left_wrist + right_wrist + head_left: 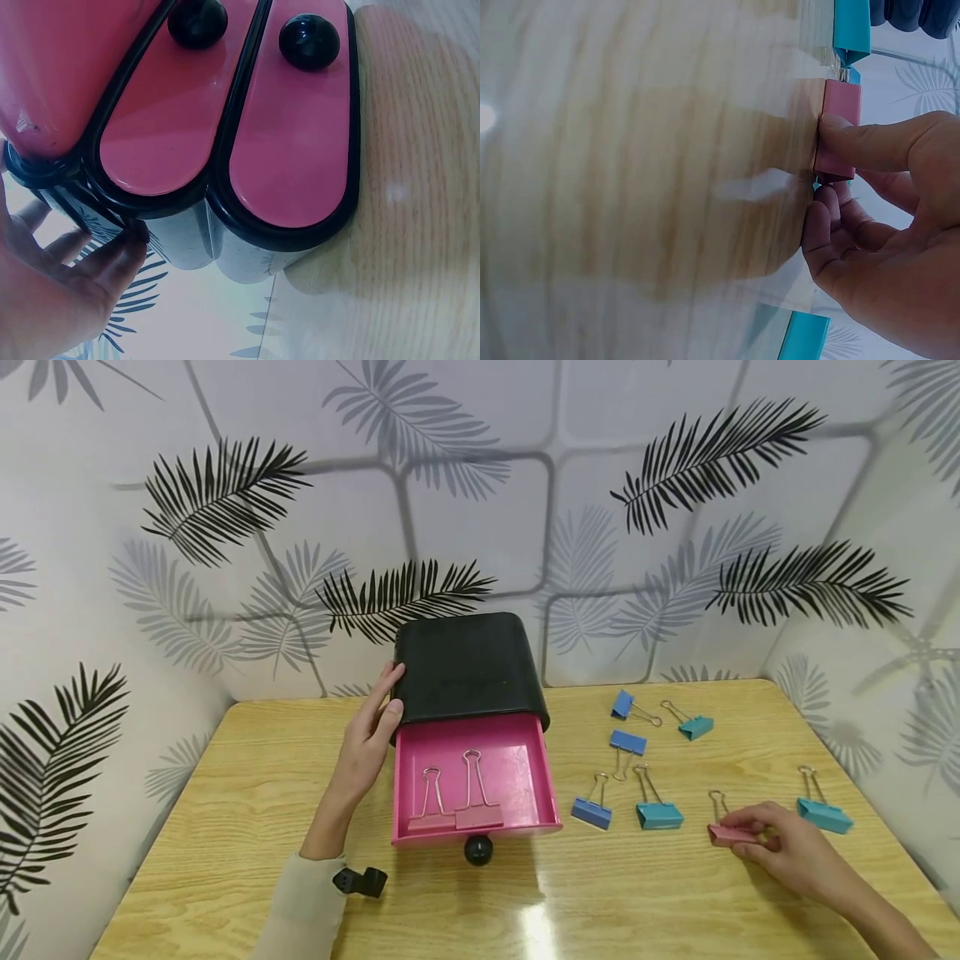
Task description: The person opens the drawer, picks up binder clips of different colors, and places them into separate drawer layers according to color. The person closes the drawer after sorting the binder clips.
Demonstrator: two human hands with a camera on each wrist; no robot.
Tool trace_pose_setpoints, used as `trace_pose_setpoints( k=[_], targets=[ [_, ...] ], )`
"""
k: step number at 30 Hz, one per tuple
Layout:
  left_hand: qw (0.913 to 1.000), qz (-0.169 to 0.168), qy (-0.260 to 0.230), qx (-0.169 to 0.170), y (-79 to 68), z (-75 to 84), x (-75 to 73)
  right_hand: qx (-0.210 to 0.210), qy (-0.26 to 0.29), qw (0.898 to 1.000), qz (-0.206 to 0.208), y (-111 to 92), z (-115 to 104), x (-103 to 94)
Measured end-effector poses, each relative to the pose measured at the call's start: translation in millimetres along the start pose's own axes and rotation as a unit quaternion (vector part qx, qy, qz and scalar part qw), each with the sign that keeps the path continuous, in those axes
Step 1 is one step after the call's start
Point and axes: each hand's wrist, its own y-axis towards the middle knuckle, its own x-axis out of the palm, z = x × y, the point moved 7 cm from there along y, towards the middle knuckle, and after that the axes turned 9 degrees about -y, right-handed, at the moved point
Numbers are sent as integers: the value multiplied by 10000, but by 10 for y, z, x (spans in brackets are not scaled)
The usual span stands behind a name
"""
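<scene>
My left hand point(364, 739) rests against the left side of a black drawer box point(468, 668), fingers along its wall. The box's pink top drawer point(536, 777) is pulled out, with a black knob point(478, 850) on its front. Two pink binder clips point(480, 816) stand inside it, handles up. At the right of the table, my right hand point(791, 847) pinches a third pink binder clip point(843, 101) by its body. In the right wrist view the thumb presses on the clip's face, while the other fingers are partly hidden.
Left of the right hand lie blue binder clips point(592, 812) and teal binder clips point(660, 816). Another teal clip point(824, 816) sits just to its right. Two lower pink drawers point(296, 135) of the box are closed. A patterned wall covering point(480, 527) rises behind the wooden table point(262, 793).
</scene>
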Motion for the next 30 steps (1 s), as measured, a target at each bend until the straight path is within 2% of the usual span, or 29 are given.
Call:
trace_pose_setpoints(
  k=[14,22,30],
  targets=[
    [10000,-7,70,-39,6,-4,-2,178,27,9998,103,10,-51,-81],
    [9999,54,101,-16,53,-332,-83,232,56,9995,182,57,-170,-140],
    [9999,-26,125,56,73,-372,-101,139,202,9993,299,105,-297,-162]
  ],
)
